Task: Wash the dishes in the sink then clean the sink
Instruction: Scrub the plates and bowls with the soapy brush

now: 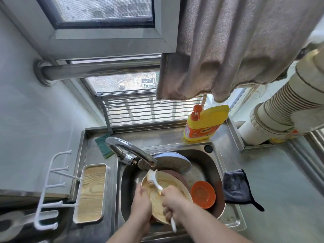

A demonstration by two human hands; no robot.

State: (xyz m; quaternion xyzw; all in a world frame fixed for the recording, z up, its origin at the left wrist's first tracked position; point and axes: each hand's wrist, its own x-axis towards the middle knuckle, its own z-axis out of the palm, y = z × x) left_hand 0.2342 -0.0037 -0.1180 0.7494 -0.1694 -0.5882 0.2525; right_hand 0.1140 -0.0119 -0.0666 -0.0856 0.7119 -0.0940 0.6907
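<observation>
Plate: pale, wood-grained, held tilted over the sink, just below the tap. It looks stiff and fairly light; wet and soapy, so likely slippery. Best held by the rim, thumb on one face and fingers behind.
Left hand: grips the plate's left rim, fingers curled round the edge; the fingertips behind the plate are hidden.
Right hand: grip closed round the handle of the brush, whose white handle end sticks out below the fist.
Brush: bristle head lies on the plate's upper face, near the tap. The handle looks rigid, and a wet plastic handle may twist in the palm, so a full-fist hold suits it.
Other dishes: an orange bowl sits right of the plate in the sink; a grey plate leans at the back; a dark dish lies partly hidden under the pale plate.
Risk: the plate could slide off the left grip and knock the dishes below.
Counter: carries a yellow bottle, a sponge and a dark cloth.
</observation>
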